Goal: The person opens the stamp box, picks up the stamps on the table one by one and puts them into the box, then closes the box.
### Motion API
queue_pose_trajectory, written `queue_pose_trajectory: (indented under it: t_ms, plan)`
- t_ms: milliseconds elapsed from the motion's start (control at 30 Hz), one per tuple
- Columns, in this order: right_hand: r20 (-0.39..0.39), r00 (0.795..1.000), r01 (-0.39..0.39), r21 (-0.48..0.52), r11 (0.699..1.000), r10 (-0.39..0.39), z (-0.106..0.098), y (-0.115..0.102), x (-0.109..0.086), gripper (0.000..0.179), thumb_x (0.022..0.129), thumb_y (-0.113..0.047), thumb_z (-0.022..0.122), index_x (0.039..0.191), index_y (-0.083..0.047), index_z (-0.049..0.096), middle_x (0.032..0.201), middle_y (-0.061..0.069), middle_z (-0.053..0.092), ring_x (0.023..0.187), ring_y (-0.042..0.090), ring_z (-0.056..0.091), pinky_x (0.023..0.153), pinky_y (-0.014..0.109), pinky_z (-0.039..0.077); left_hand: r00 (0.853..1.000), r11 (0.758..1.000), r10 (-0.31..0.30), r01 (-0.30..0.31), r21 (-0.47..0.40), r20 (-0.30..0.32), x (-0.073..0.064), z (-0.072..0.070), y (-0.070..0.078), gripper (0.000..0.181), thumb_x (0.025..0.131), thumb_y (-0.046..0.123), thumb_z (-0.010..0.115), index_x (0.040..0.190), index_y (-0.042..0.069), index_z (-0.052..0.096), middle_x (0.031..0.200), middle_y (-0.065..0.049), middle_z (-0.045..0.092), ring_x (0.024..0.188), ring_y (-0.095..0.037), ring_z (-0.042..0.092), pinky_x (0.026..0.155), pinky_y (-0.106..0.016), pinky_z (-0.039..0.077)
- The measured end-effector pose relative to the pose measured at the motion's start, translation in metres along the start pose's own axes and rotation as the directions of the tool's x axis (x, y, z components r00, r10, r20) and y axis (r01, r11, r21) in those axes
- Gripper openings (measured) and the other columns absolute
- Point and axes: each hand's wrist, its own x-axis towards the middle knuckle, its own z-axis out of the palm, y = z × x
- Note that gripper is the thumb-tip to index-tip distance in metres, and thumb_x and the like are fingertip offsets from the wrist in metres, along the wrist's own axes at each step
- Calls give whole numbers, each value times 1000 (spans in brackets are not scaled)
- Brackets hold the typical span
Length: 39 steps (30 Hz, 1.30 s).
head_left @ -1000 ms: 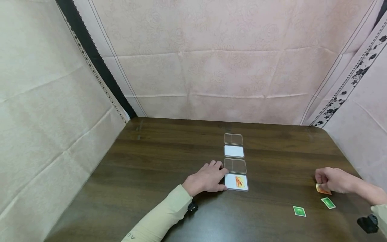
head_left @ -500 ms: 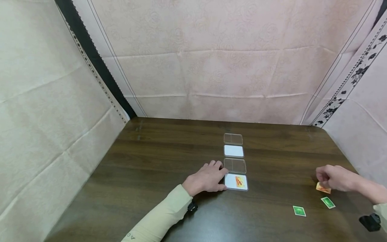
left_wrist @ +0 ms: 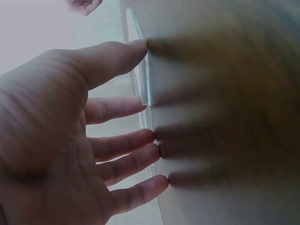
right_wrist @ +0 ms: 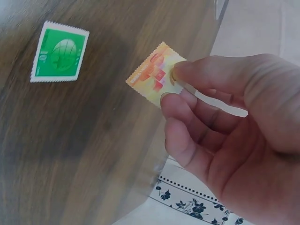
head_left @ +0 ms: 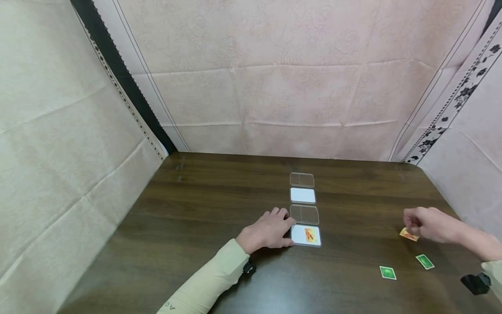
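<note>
Toward the right of the table, my right hand [head_left: 431, 224] pinches a postage stamp [right_wrist: 149, 77] with orange and yellow print between thumb and fingertips. Its serrated edge sticks out past the fingers in the right wrist view. My left hand [head_left: 268, 231] rests with fingers extended at the left edge of a small white-backed plastic case [head_left: 300, 240]. Thumb tip and index fingertip touch the case's side in the left wrist view. On that white panel lies another orange stamp [head_left: 311, 236]. A clear panel [head_left: 304, 214] adjoins it just beyond.
Two green stamps lie on the wooden table, one nearer the middle [head_left: 388, 273] and one below the right hand [head_left: 425, 261]. Behind the near case is a second white panel [head_left: 303, 195] with a clear panel [head_left: 302, 179]. Pale cloth [head_left: 274, 96] hangs around the table.
My right hand has shifted left and slightly away from me, carrying the orange stamp off from the nearer green one. The left hand has stayed in place.
</note>
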Motion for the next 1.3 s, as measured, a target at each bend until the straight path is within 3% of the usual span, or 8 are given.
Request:
queue_pose_trajectory:
  t_ms: [367, 567, 900, 1300]
  plan:
    - [-36, 999, -10, 7, 1000, 10, -3, -18, 8, 27, 80, 0, 68, 77, -21, 52, 65, -13, 44, 58, -4, 39, 53, 21, 34, 1000, 1000, -10, 10, -13, 9, -1, -1, -1, 58, 90, 53, 64, 139, 24, 52, 138, -4, 48, 116, -19, 45, 101, -39, 42]
    - [-92, 995, 48, 28, 998, -45, -1, -25, 11, 28, 79, 3, 67, 79, -21, 53, 65, -16, 46, 57, -6, 40, 52, 20, 36, 1000, 1000, -21, 21, -22, 15, -2, -3, -1, 58, 90, 53, 65, 139, 24, 52, 139, -4, 48, 118, -19, 45, 102, -39, 42]
    - [-32, 999, -9, 108, 994, 12, -1, -38, 14, 22, 85, 4, 61, 84, -18, 55, 65, -11, 46, 57, -2, 42, 50, 22, 38, 1000, 1000, -11, 11, -24, 6, -2, -3, 0, 57, 89, 52, 65, 138, 24, 53, 136, -3, 49, 115, -19, 45, 100, -38, 42]
    - [-75, 996, 60, 144, 988, -50, 4, -53, 23, 23, 87, 3, 59, 84, -19, 55, 64, -13, 44, 56, -3, 42, 49, 21, 38, 1000, 1000, -2, 2, -6, 5, -2, -4, 1, 58, 89, 53, 65, 138, 23, 53, 136, -4, 49, 114, -18, 45, 98, -37, 43]
